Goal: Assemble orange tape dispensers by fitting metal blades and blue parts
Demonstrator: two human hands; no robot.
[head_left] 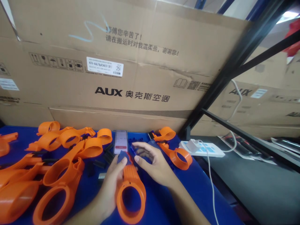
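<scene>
Watching my left hand [110, 184] grip the orange ringed piece [131, 175] | ring nearest camera, long axis running away to its blue end [122, 155] | right hand [157, 162] nearer that end's right side, fingers curved; I cannot tell whether it holds anything | phone [121, 140] just beyond, limiting forward room; loose orange parts [76, 150] leftward.

Left grip [114, 179] closed, thumb on top; right grip [152, 159] part-open, fingers bent; forearms converging.
</scene>
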